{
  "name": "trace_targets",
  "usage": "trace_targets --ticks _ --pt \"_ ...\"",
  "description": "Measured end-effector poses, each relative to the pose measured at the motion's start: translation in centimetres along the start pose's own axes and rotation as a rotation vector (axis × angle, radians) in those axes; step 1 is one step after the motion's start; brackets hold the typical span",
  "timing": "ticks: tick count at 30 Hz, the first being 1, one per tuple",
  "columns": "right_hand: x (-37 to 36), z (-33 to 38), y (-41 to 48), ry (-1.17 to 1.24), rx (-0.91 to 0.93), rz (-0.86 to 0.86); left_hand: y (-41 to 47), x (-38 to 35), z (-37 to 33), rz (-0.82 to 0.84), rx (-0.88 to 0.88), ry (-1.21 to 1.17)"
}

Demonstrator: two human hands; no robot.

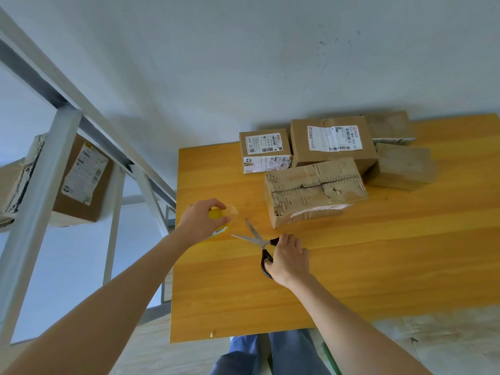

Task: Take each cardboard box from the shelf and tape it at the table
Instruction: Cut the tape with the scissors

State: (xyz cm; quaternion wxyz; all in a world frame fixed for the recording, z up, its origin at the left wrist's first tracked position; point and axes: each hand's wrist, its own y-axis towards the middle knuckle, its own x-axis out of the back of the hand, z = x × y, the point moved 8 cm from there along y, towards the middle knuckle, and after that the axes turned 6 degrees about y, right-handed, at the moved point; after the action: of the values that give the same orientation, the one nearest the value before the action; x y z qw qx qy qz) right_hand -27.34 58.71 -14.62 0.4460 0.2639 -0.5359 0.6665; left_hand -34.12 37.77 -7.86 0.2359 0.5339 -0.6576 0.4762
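Two hands busy: left hand grips tape roll; right hand holds open scissors.

Seven cardboard boxes in all. Five on one wooden table: small labelled box, large labelled box, torn box in front, plain box at right, plain box at rear. Two on one metal shelf: labelled shelf box and, partly hidden by a post, far-left box. One pair of scissors. One roll of tape. Two hands: left hand, right hand. Two legs in blue trousers at the lower edge.
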Motion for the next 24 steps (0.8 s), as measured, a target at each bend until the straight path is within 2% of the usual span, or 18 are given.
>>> trace_targets --ticks 12,14,17,20,24 --pt "0.8 1.2 -2.2 0.068 0.155 -0.051 -2.7 0.7 -2.3 0.049 -0.109 -0.072" --pt "2.3 1.6 -2.9 0.122 0.154 -0.155 -3.1 0.9 -3.1 0.055 -0.135 -0.091" --pt "5.7 3.0 -4.1 0.415 0.186 -0.379 -3.7 1.2 -4.3 0.071 -0.179 -0.112" --pt "7.5 4.4 -4.0 0.802 0.187 -0.360 -4.3 1.3 -5.4 0.099 -0.226 -0.118" --pt "9.5 4.8 -4.1 0.923 0.197 -0.380 -4.8 1.5 -6.9 0.113 -0.288 -0.128"
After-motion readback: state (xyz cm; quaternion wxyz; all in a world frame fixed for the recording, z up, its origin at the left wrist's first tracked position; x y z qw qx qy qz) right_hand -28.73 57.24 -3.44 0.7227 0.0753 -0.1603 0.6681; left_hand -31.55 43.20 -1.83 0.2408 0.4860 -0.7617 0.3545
